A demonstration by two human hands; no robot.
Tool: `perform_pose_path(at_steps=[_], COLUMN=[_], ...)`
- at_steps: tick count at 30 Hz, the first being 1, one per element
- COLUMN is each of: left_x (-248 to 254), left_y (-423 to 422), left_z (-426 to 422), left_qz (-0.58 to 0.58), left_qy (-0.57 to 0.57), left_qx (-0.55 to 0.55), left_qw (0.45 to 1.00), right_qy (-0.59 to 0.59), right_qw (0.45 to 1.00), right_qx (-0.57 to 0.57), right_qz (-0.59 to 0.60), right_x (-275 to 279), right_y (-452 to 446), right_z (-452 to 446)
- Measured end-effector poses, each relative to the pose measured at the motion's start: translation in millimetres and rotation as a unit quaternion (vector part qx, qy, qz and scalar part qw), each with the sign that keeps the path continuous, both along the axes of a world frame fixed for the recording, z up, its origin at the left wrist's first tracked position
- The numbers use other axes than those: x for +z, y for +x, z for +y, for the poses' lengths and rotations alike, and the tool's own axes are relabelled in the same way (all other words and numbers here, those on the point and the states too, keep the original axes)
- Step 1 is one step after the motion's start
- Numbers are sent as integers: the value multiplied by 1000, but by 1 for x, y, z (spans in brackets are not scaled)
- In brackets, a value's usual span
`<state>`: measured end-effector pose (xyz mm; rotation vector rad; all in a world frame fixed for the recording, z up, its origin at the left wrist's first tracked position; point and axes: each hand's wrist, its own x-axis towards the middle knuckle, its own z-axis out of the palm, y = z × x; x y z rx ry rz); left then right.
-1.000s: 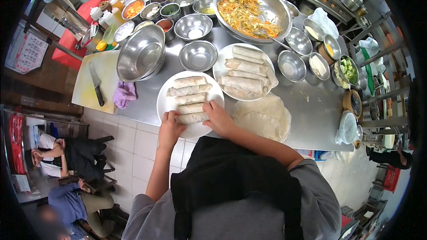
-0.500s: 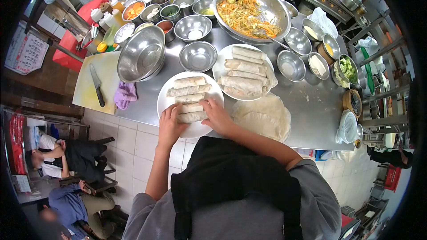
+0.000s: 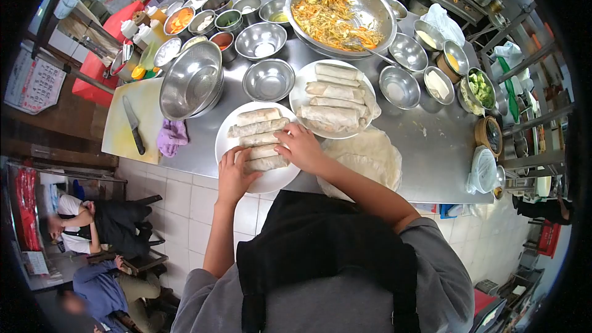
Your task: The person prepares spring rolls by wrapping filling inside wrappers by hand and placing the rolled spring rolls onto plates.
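So, at the far left of the work surface, a knife [image 3: 134, 124] is laid on the cutting board [image 3: 117, 111], and just beside it a purple cloth [image 3: 171, 138] is seen crumpled near the table's edge. Above the cloth, upper left of centre, a perforated bowl [image 3: 191, 80] is tilted.

And here, left of centre, the left hand [image 3: 234, 174] is held palm-down, its forearm raised steeply from below. The fingers are bent and slightly parted over the left ends of the lower rolls [image 3: 256, 140]; the thumb is stretched rightward along the near side of the lowest one. Five rolls are lined up on a white plate [image 3: 280, 180], centre of the frame.

On their right, the right hand [image 3: 302, 148] is brought in at a slant from the lower right, wrist low, fingers fanned and curved onto the right ends of the middle rolls. Whether anything is actually pinched by either hand cannot be told.

Further right, more wrapped rolls [image 3: 336, 91] are heaped on a second plate [image 3: 296, 95], wrapper sheets [image 3: 370, 155] are spread below it, and shredded filling [image 3: 330, 15] is held in a large bowl [image 3: 373, 12], top centre.
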<state>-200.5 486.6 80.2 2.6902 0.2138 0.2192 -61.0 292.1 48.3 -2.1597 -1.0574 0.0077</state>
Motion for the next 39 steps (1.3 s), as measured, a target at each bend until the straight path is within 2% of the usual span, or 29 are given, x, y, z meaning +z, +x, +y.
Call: perform_pose_path(at_steps=[1, 4, 6, 8, 10, 13, 19, 22, 25, 29, 31, 34, 37, 39], left_x=[-1, 1, 5, 8, 11, 20, 33, 22, 1, -8, -10, -16, -2, 25], left_y=[-1, 2, 7, 14, 28, 65, 143, 179, 208, 228, 238, 251, 258, 251], left_z=[1, -1, -4, -6, -10, -19, -50, -61, -75, -83, -80, -72, -67, -60], left_qz=[-2, -8, -21, -44, -68, -111, -152, -157, -143, -50, -35, -50, -42, -20], left_qy=[5, 9, 7, 3, -16, -45, -75, -63, -29, -47, -65, -78, -108, -127], left_qx=[-1, -2, -4, -4, -11, -44, -140, -185, -220, -229, -240, -263, -285, -305], left_qw=[1000, 1000, 1000, 999, 998, 992, 976, 968, 965, 971, 968, 960, 951, 943], right_qy=[13, 23, 33, 45, -32, -139, -201, -196, -154, -109, -47, -50, -45, -28], right_qw=[1000, 999, 998, 988, 974, 975, 971, 972, 981, 991, 995, 989, 974, 965], right_qx=[1, -15, -60, -134, -217, -171, -122, -122, -107, -69, -20, 12, 28, 52], right_qz=[17, -26, 14, -55, -61, 13, -43, -53, -49, 33, 88, 141, 221, 257], right_x=[3, 18, 32, 31, 34, 40, 34, 44, 32, 39, 46, 51, 66, 83], right_y=[3, 28, 62, 104, 134, 146, 153, 148, 154, 160, 167, 182, 194, 189], right_z=[-4, -24, -41, -65, -87, -113, -115, -114, -114, -118, -124, -125, -129, -130])
